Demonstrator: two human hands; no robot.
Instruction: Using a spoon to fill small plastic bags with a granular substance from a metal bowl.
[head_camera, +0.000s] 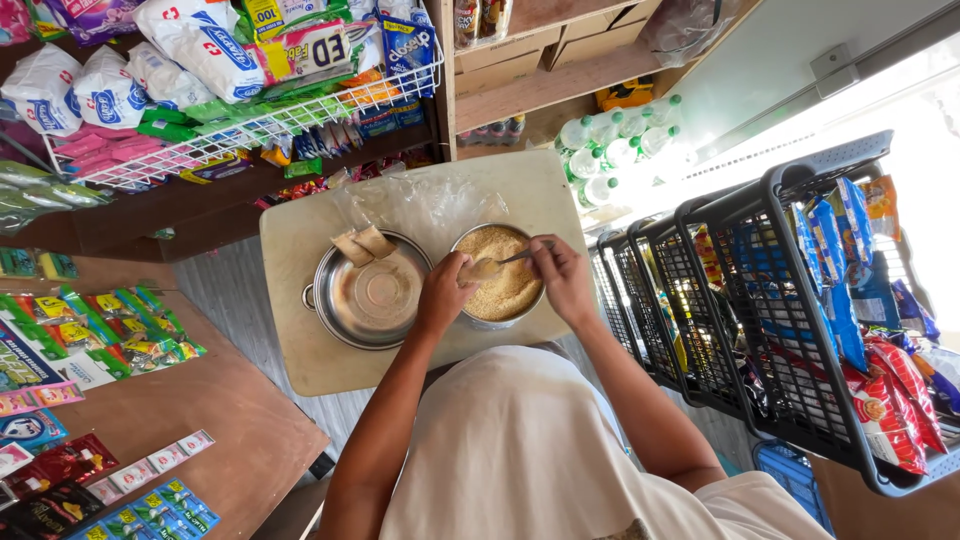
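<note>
- Head view: right hand (563, 277) pinched on a spoon (512, 258) over the bowl of brown crumbs (505, 290) on the table (300, 350).
- Left hand (445, 295) closed on a small clear packet (483, 269), partly filled by the look of it.
- Two filled packets (362, 244) lie in the steel pan (372, 296); bowl still nearly full.
- Packet contents and fingertips hard to make out.

both hands (505, 280) close together, fingers pinched.

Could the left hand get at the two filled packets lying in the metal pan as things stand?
Probably yes. The left hand is at the bowl of brown sugar, right beside the pan, and nothing lies between it and the packets at the pan's far rim.
</note>
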